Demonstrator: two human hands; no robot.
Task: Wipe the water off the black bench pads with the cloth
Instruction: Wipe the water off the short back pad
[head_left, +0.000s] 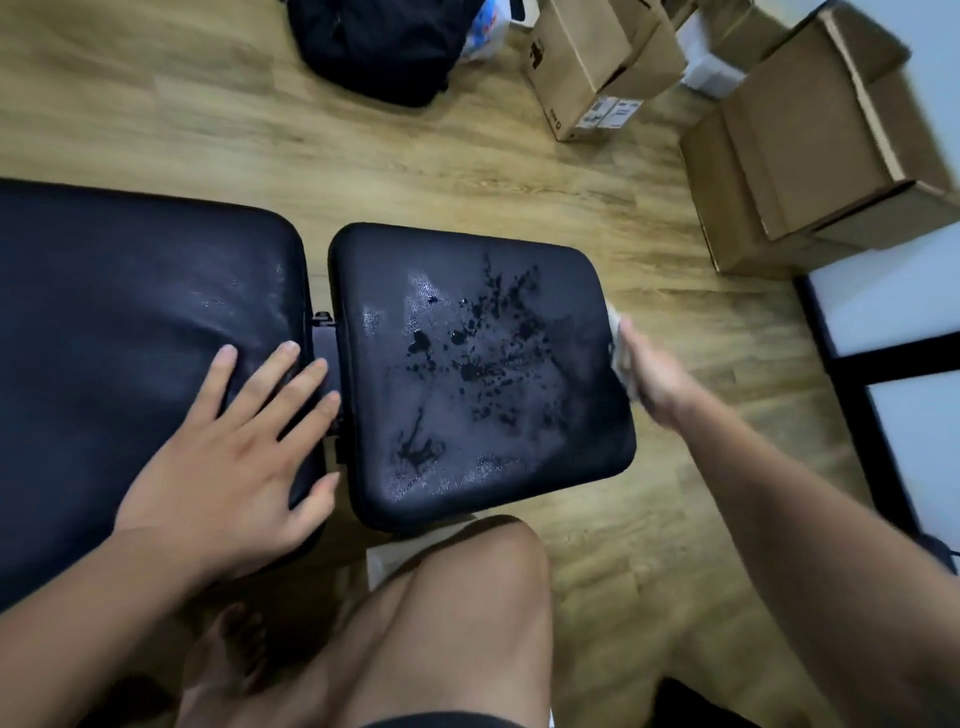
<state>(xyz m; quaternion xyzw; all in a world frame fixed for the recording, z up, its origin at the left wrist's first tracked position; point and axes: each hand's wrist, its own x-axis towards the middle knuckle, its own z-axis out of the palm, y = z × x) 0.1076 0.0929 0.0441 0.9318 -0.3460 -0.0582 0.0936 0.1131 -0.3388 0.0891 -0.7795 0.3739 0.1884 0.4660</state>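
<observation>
Two black bench pads lie side by side below me. The small seat pad (467, 457) in the middle carries water drops and smears (467, 364) across its top. The long pad (119, 312) fills the left. My left hand (234, 457) rests flat, fingers spread, on the long pad's right end by the gap. My right hand (652, 374) is at the seat pad's right edge, closed on a whitish cloth (621, 353) that is mostly hidden under the hand and blurred.
Wooden floor (208, 130) all around. A black bag (379, 47) lies at the top. Cardboard boxes (810, 156) stand stacked at the top right. My bare knee (457, 623) is just below the seat pad. A black frame (831, 332) runs along the right.
</observation>
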